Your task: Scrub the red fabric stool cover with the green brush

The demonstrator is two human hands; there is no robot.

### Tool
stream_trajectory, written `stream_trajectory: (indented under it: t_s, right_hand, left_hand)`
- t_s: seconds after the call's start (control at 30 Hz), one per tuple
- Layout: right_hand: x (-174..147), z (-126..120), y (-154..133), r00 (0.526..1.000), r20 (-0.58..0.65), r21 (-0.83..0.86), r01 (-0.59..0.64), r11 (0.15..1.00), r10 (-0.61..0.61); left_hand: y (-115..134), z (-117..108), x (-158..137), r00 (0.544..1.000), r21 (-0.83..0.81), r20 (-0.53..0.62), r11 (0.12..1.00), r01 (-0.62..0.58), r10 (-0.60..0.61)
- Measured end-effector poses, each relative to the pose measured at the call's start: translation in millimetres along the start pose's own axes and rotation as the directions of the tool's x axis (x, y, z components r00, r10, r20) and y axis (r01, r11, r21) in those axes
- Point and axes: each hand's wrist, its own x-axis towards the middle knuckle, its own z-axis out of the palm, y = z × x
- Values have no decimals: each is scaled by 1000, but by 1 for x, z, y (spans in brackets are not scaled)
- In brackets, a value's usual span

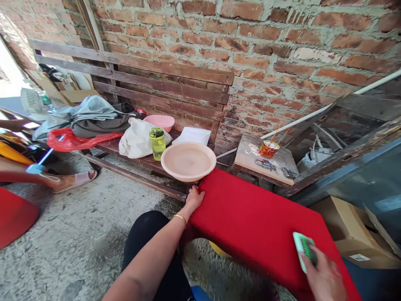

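Observation:
A red cloth point(250, 217) lies over a long, low surface in front of me and hangs down its near side. At its left end, below the basin, my left hand point(194, 198) has its fingers curled on the cloth's edge. My right hand point(326, 274) is closed around a pale green brush point(300, 250) with a darker green part, over the right end of the cloth. Motion blurs this hand a little. Just past my left hand, a wide peach basin point(188, 161) rests on the end of the wooden bench.
On the wooden bench point(134, 152) are a green bottle point(157, 144), a white bag point(134, 140), a pink bowl point(161, 121) and clothes. A small table point(250, 161) holds a red cup point(268, 149) and a padlock. An open cardboard box point(354, 234) stands right. Another person's foot point(78, 179) shows left.

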Motion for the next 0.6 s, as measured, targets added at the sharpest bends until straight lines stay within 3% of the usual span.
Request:
stream_trajectory:
  t_s: [0.1,0.17,0.23,0.3,0.37,0.43,0.5,0.6]
  right_hand:
    - [-3,41,-100,954,139,203,236,950,-266]
    - [-11,65,-160,868,217,291,379,878,-447]
    - [-16,84,-205,769,264,325,498,804,-582]
    - [-9,99,-233,722,314,315,533,785,-616]
    - [12,111,-242,740,352,273,504,819,-573]
    - [43,120,-234,788,358,214,454,865,-501]
    - [72,123,-210,832,348,162,401,902,-433]
    - [94,116,-150,890,323,90,310,946,-322]
  left_hand:
    - [0,0,-1,1000,3,-11,1000,0,0]
    - [0,-1,-2,1000,0,-15,1000,-5,5]
    - [-2,-2,-3,1000,-7,-17,1000,-16,15]
    - [-3,-2,-3,999,-17,-18,999,-31,31]
    - [-3,-3,-3,999,-23,-21,999,-46,45]
    - [-2,-4,-5,998,-21,-23,998,-51,51]
    - [0,-4,-8,998,-8,-26,999,-53,53]
    - [6,-3,-17,995,88,-26,992,-96,98]
